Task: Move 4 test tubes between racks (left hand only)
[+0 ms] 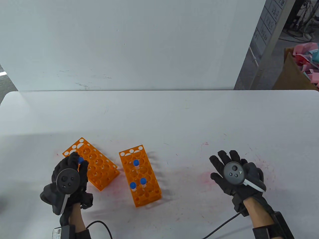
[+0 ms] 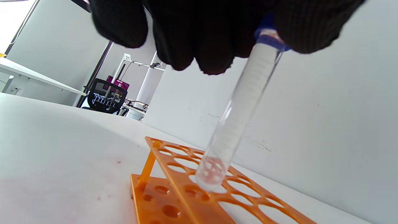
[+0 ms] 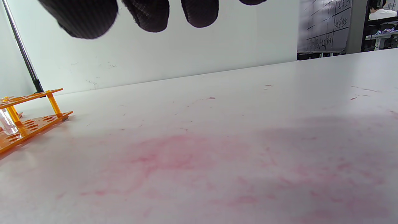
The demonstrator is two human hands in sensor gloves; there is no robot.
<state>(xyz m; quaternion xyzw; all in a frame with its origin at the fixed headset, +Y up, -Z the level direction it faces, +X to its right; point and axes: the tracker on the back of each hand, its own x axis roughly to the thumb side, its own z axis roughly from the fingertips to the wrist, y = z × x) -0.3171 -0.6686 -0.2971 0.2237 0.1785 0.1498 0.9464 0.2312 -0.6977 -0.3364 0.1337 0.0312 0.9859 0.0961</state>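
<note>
Two orange racks stand on the white table. My left hand [image 1: 74, 169] pinches a clear blue-capped test tube [image 2: 239, 115] by its cap [image 1: 80, 159] over the left rack [image 1: 96, 168]. In the left wrist view the tube hangs tilted, its round tip just above a hole near the corner of that rack [image 2: 192, 186]. The right rack [image 1: 140, 174] holds three blue-capped tubes [image 1: 136, 163], [image 1: 142, 181], [image 1: 133, 185]. My right hand [image 1: 231, 169] rests open and empty on the table at the right, fingers spread.
A white wall panel [image 1: 124, 44] stands behind the table. A cardboard box of pink scraps [image 1: 301, 67] sits beyond the far right corner. Pink stains [image 3: 174, 155] mark the table between the racks and my right hand. Cables trail from both wrists.
</note>
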